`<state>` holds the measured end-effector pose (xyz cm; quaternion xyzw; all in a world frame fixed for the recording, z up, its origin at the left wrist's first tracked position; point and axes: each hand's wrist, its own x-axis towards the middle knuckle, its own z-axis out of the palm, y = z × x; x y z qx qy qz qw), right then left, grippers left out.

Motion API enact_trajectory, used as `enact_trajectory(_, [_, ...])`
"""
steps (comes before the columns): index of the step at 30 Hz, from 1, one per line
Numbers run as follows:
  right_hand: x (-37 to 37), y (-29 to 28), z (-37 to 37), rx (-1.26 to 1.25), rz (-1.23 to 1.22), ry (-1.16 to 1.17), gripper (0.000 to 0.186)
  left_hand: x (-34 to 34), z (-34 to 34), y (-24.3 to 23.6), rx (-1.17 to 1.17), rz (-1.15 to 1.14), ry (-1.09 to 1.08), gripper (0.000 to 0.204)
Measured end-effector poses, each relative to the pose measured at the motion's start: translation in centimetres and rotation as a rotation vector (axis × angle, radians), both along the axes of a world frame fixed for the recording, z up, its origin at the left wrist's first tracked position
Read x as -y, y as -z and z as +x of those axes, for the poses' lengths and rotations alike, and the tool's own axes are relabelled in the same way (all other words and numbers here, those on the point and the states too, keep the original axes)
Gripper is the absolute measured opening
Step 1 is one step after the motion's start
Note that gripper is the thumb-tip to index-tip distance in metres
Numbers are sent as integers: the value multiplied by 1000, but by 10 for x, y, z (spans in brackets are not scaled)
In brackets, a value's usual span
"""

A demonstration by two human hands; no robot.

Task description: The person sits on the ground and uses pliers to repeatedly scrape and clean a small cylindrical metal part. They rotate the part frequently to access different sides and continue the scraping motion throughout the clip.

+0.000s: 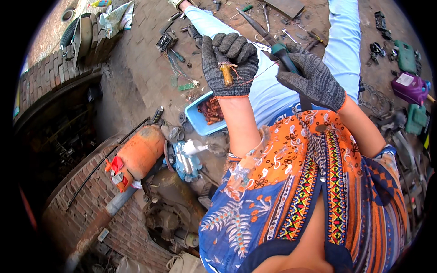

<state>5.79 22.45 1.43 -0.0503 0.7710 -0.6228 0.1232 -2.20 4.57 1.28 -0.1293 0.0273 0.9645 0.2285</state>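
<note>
Both my hands wear dark grey knit gloves with orange cuffs. My left hand (pixel 231 59) is closed around a small dark part with a yellowish-brown cylindrical end (pixel 226 75); frayed copper wires stick out beside it. My right hand (pixel 314 75) grips a hand tool by its green-and-black handle (pixel 284 57). The tool's working end is hard to make out against a long dark strip and a pale metal piece. A thin copper wire (pixel 259 75) stretches between the held part and the tool. Below my left hand, a light-blue tub (pixel 200 128) holds copper-coloured scraps.
My legs in pale blue trousers (pixel 343 54) stretch out ahead. Loose tools, wires and a green circuit board (pixel 186 86) lie on the ground. An orange gas cylinder (pixel 143 148) lies left, near a brick edge. A purple jug (pixel 407 88) and green cases (pixel 405 57) stand right.
</note>
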Motion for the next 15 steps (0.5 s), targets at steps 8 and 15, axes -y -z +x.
enact_trajectory(8, [-29, -31, 23, -231, 78, -146, 21, 10, -1, 6, -124, -189, -70, 36])
enact_trajectory(15, [4, -41, 13, -363, 168, 13, 31, -3, 8, -10, -261, -270, -200, 34])
